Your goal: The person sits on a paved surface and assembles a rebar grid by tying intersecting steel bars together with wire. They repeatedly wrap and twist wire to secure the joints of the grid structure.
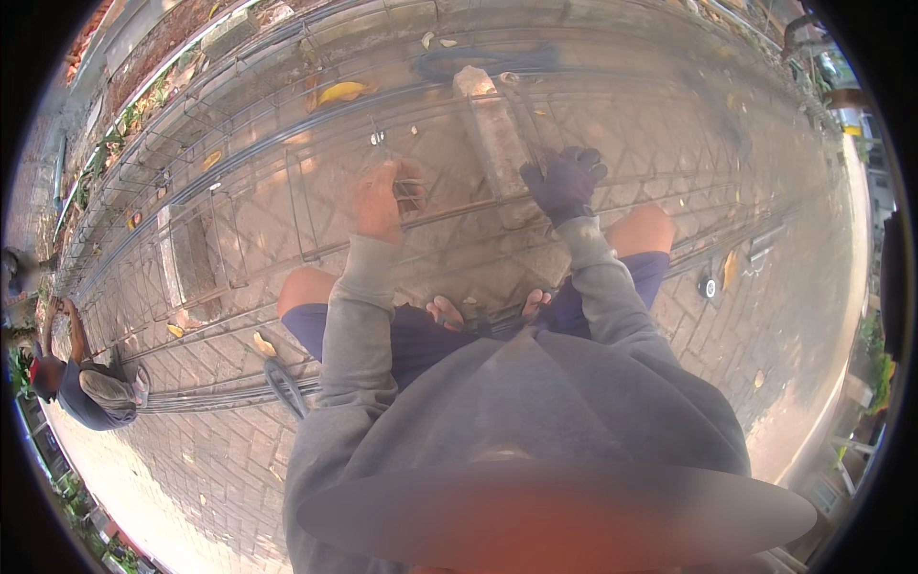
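A long cage of thin steel bars and stirrups [304, 206] stretches across in front of my knees. Bare and curled, my left hand [381, 201] closes around a thin steel bar of the cage, left of the middle. My right hand [562, 184] wears a dark glove. It is raised over the near bars, its thumb apart from loosely bent fingers, and I see nothing held in it. Just left of the glove lies a long concrete block [497, 143], with cage bars passing over its near end.
Another concrete block [186, 263] sits under the cage at left. A black sandal [283, 385] and bundled bars [225, 397] lie on the paving. At right is a small round black-and-white object [708, 287]. A co-worker [91, 383] crouches at far left, hands near the cage.
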Available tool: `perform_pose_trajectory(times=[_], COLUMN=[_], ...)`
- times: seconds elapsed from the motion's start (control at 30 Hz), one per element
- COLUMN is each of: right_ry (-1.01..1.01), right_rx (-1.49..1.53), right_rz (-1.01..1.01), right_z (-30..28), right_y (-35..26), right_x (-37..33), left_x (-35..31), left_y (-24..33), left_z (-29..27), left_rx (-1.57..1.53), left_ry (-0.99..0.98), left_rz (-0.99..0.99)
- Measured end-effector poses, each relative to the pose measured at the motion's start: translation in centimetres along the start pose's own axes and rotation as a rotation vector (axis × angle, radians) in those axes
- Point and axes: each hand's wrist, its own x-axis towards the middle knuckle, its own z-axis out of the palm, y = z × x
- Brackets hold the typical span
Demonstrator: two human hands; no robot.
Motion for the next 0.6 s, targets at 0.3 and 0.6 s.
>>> perform_pose_trajectory(times=[0.3,0.6], right_ry=[-0.134,0.032], right_rx=[1.600,1.373], right_rz=[0.113,0.030], right_z=[-8.7,-2.4], right_y=[-1.5,5.3], right_x=[-3.5,-0.4], left_x=[-1.8,-1.3], left_y=[2.1,2.1], left_z=[10.1,11.5], left_rx=[-0.073,0.372], left_ry=[-0.528,-0.366], left_rz=[0.022,0.757])
